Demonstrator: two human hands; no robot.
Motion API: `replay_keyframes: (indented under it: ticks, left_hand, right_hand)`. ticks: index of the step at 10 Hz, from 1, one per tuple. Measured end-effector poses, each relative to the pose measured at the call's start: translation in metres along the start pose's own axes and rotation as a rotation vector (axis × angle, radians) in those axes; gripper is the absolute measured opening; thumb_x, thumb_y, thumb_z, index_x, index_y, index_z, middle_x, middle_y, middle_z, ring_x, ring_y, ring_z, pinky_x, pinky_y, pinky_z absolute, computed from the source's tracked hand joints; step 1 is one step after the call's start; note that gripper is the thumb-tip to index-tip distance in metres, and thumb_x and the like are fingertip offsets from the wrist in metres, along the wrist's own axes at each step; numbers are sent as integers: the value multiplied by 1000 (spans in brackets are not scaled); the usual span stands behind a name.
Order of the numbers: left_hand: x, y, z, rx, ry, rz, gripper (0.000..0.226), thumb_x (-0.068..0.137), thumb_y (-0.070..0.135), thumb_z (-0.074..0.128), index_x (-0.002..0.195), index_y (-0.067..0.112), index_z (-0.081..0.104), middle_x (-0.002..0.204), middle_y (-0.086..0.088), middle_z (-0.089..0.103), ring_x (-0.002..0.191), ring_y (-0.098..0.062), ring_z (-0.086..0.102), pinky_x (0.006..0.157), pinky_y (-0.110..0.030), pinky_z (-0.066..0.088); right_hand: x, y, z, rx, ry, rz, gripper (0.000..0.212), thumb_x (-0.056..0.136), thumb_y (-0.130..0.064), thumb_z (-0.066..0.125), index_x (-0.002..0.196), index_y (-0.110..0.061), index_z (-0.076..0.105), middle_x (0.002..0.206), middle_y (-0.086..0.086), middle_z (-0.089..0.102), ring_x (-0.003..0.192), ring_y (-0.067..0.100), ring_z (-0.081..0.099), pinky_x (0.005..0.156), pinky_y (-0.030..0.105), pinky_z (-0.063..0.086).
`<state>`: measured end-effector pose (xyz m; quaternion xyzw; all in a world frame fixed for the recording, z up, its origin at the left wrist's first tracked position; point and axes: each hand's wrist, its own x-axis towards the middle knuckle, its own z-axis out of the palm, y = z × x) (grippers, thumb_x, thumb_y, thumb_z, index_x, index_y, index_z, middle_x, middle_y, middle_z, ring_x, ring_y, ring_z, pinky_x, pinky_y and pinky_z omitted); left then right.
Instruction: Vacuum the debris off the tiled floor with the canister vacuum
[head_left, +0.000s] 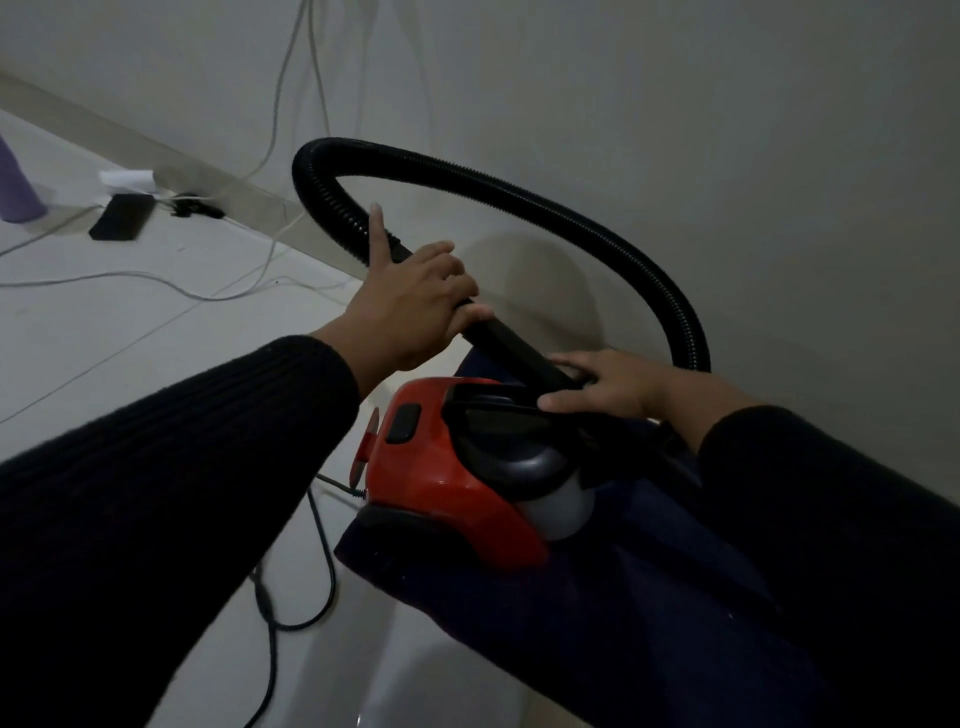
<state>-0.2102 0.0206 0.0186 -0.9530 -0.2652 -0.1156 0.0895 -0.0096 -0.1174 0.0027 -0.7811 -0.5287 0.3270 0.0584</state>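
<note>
A red canister vacuum (431, 467) with a black handle and a grey dust cup rests on a dark cloth-covered surface, perhaps my lap, at centre. Its black ribbed hose (519, 192) arcs up and over to the right. My left hand (410, 306) grips the black rigid tube (514, 345) where the hose ends, with the index finger stretched along the hose. My right hand (608, 387) lies on the lower end of that tube by the vacuum's handle, fingers spread. Pale floor tiles (104, 322) show at left; no debris is clear in this dim view.
A black power cord (322, 571) loops on the floor below the vacuum. White cables (156, 280), a black flat device (122, 224), a white plug block (127, 179) and a purple object (15, 182) lie near the wall skirting at upper left. A grey wall fills the right.
</note>
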Motion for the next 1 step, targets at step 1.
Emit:
replay_keyframes:
  ticks: [1]
  left_hand:
    - [26, 3, -30, -12, -325, -25, 49, 95, 52, 27, 124, 25, 57, 135, -1, 50, 138, -18, 29, 106, -70, -2]
  right_hand:
    - [-12, -9, -30, -73, -86, 142, 78, 79, -63, 60, 145, -26, 38, 144, 6, 45, 131, 25, 44, 111, 37, 34]
